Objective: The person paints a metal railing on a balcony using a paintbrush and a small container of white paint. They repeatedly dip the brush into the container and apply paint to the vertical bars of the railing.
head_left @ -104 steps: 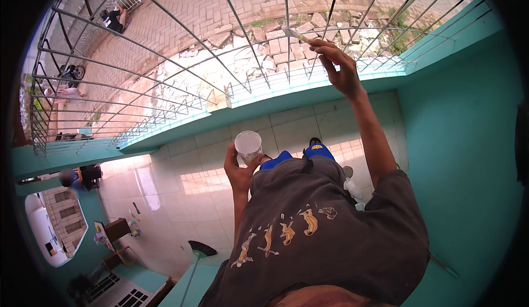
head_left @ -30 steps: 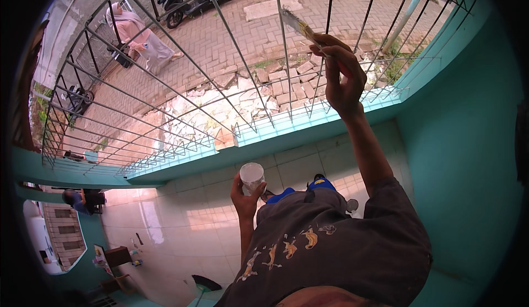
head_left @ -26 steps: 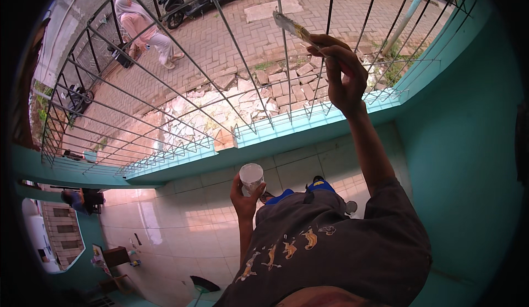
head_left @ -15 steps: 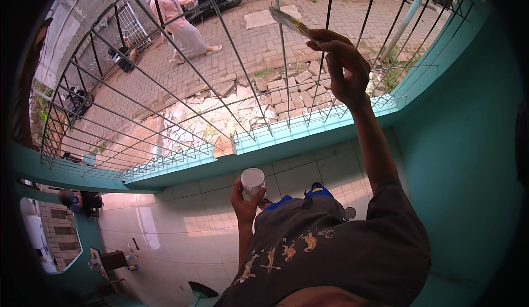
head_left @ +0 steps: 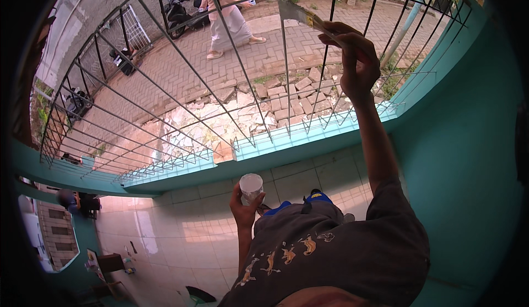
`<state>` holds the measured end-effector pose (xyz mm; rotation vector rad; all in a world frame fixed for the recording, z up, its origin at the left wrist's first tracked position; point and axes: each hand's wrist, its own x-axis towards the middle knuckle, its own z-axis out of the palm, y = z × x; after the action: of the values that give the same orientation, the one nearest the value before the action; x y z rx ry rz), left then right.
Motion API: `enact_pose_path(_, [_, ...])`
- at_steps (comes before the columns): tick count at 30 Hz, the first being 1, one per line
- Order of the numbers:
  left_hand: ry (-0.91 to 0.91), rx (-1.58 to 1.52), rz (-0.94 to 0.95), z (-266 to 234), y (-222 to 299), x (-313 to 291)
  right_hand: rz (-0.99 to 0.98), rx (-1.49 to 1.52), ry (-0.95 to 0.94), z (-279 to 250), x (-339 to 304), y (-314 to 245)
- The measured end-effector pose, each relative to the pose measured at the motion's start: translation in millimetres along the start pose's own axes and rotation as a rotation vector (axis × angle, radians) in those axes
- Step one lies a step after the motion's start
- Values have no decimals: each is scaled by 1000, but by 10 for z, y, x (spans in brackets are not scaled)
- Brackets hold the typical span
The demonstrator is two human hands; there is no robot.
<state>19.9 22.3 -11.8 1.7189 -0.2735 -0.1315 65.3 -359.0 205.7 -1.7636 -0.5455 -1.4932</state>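
Raised in front of the window grille (head_left: 286, 70), my right hand (head_left: 359, 59) is closed around the handle of a flat paintbrush (head_left: 299, 15). The brush's wide end points left and meets one of the thin dark upright bars in the picture; whether it touches the bar I cannot tell. Lower down, near my body, my left hand (head_left: 242, 209) is wrapped round a clear plastic cup (head_left: 251, 185). Pale, whitish content shows at the cup's top. The cup is held upright, well below the brush.
A turquoise sill (head_left: 297, 132) runs below the bars, with a brownish block (head_left: 224, 151) on it. Turquoise wall (head_left: 457, 158) stands close on my right. Outside lie broken tiles (head_left: 201, 122) and paving; a person (head_left: 226, 15) walks past a parked motorbike (head_left: 179, 15).
My right hand has moved slightly right and down, and the brush has turned to show its broad face. The cup has shifted a little lower. The person outside has walked to the right.
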Motion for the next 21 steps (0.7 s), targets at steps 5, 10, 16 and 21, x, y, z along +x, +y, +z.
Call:
enact_pose_path(5, [15,1,20,2,-102,10,-69,-32,168,183,-73,-76])
enact_pose_path(10, [-3,-10,23,13,-50,25,-197,-314,45,498,-242,-129])
enact_pose_path(16, [3,14,11,-27,-18,36,-206,-354,92,567,-426,-274])
enact_pose_path(21, [-2,-10,0,-14,-10,0,-190,-401,126,690,-245,-163])
